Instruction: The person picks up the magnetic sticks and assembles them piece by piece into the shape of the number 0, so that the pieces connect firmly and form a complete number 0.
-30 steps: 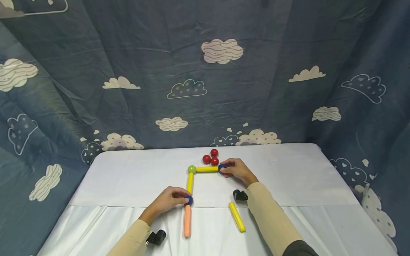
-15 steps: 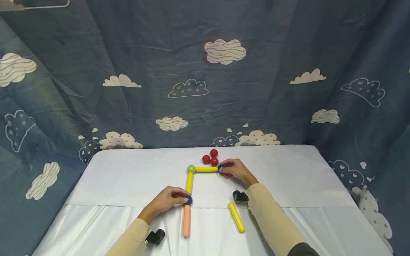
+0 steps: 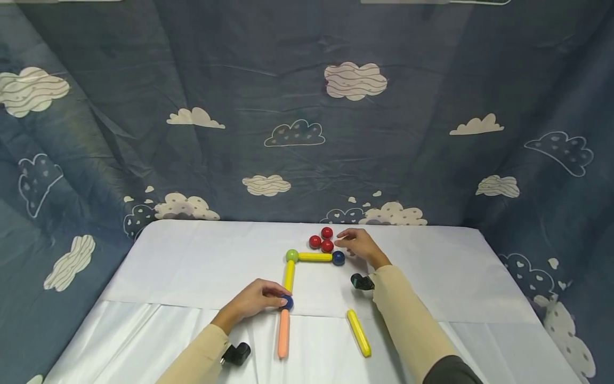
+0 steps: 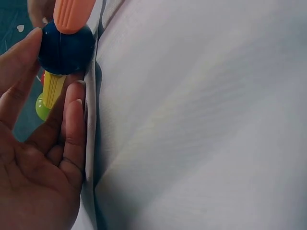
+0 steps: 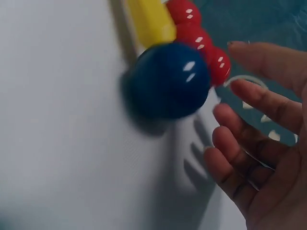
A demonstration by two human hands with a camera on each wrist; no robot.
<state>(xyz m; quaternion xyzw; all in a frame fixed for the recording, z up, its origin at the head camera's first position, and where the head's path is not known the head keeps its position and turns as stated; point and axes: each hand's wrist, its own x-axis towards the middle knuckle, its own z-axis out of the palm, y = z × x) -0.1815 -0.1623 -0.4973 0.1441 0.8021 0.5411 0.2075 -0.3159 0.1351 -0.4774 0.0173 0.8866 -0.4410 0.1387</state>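
Note:
My left hand (image 3: 253, 302) pinches a blue ball (image 4: 66, 47) between thumb and fingers. That ball joins an orange stick (image 3: 283, 334) on the near side to a yellow stick (image 3: 289, 276) on the far side. A green ball (image 3: 292, 256) sits at the corner, where a second yellow stick (image 3: 315, 257) runs right to another blue ball (image 3: 338, 258). Just beyond this ball, my right hand (image 3: 361, 245) hangs with parted fingers and holds nothing. In the right wrist view its fingertips are apart from the blue ball (image 5: 170, 81), near the red balls (image 5: 194, 38).
Three red balls (image 3: 327, 246) lie clustered behind the far yellow stick. A loose yellow stick (image 3: 358, 333) lies on the white tablecloth (image 3: 431, 277) at the front right. A dark cloud-patterned curtain (image 3: 297, 176) hangs behind the table.
My right hand has let go of the far blue ball and moved up and away toward the red balls. My left hand keeps its hold. The head view has shifted slightly.

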